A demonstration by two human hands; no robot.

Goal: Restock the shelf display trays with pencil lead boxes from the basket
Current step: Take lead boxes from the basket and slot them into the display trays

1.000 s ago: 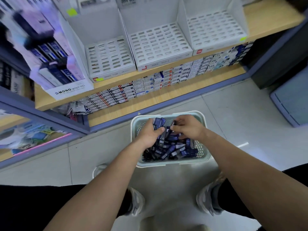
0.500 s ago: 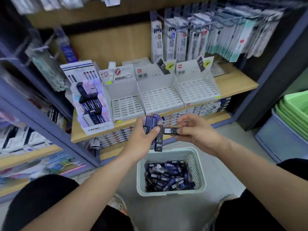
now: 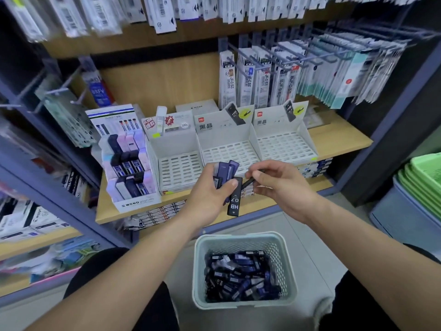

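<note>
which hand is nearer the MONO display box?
Left. The left hand, gripping lead boxes, sits just right of the MONO display box; the right hand, pinching one lead box, is farther right.

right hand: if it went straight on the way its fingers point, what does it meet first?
Most likely the black HB 0.7 box gripped in the left hand. The right hand points left at it, and the thin dark box it pinches already nearly reaches it. Depth is unclear from this one view, so a near miss is possible.

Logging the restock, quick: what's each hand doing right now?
Left hand: grips a bunch of dark blue and black pencil lead boxes.
Right hand: pinches one slim black pencil lead box.
</note>
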